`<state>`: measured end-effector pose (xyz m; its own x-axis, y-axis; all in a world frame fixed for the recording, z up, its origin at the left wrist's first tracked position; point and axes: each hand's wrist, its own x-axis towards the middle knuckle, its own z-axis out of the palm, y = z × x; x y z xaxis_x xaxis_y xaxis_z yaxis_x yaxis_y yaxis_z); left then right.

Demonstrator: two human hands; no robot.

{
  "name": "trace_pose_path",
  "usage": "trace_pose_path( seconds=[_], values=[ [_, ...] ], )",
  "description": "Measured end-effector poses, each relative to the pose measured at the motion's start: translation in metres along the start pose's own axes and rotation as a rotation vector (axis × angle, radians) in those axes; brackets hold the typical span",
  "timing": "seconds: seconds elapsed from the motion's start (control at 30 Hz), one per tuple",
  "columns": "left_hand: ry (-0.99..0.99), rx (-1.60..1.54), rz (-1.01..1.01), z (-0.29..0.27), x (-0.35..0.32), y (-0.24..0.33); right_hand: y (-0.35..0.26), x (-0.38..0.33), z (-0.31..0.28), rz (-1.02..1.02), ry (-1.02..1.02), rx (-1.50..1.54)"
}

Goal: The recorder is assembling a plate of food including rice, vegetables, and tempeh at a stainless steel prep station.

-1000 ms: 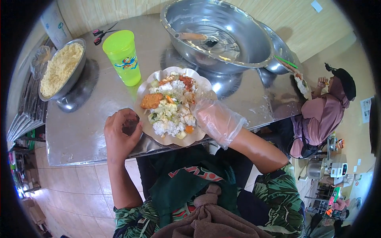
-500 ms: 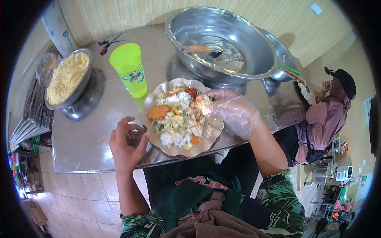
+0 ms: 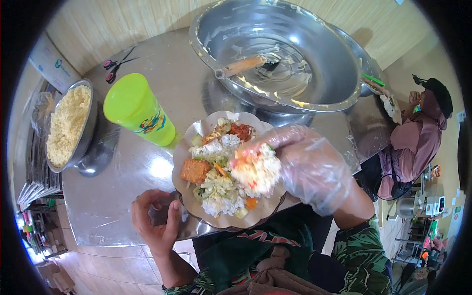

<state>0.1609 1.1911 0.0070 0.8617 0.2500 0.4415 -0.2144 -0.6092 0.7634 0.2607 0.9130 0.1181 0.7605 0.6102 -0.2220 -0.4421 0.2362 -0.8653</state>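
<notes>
My right hand (image 3: 314,164), in a clear plastic glove, pinches a clump of rice (image 3: 255,171) with red bits in it, raised over the right side of a scalloped plate lined with brown paper (image 3: 199,215). More white rice (image 3: 219,206), chopped vegetables (image 3: 218,183), a brown fried piece (image 3: 195,170) and red sambal-like relish (image 3: 241,132) lie on the plate. Just left of it, by the table's front edge, my left hand (image 3: 156,219) is bare, with fingers loosely curved and thumb apart, holding nothing.
A lime-green tumbler (image 3: 140,109) stands behind the plate to the left. Scissors (image 3: 117,66) lie farther back. A steel bowl of pale yellow crumbs (image 3: 69,125) sits at left; a large smeared basin (image 3: 339,73) holds a wooden-handled tool (image 3: 246,65). Another person (image 3: 418,142) sits at right.
My right hand has lifted the rice clump off the plate toward me. My left hand stays beside the plate, fingers still apart. The view has shifted closer.
</notes>
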Motion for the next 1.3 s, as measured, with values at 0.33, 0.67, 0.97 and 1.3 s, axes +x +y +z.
trace_pose_path(
  seconds=[0.33,0.67,0.97,1.3],
  values=[
    [-0.040,0.112,0.032,-0.004,0.000,-0.004,-0.039,-0.004,0.029,-0.166,-0.326,-0.544],
    [-0.266,0.197,-0.493,-0.029,-0.030,-0.029,-0.030,0.018,0.019,-0.033,-0.286,-0.195],
    [0.088,-0.131,-0.277,-0.006,-0.033,-0.018,-0.020,0.021,0.021,0.084,-0.210,0.134],
    [-0.109,0.112,0.006,-0.006,0.000,-0.006,0.012,0.020,-0.026,-0.378,-0.153,-1.195]
  ],
)
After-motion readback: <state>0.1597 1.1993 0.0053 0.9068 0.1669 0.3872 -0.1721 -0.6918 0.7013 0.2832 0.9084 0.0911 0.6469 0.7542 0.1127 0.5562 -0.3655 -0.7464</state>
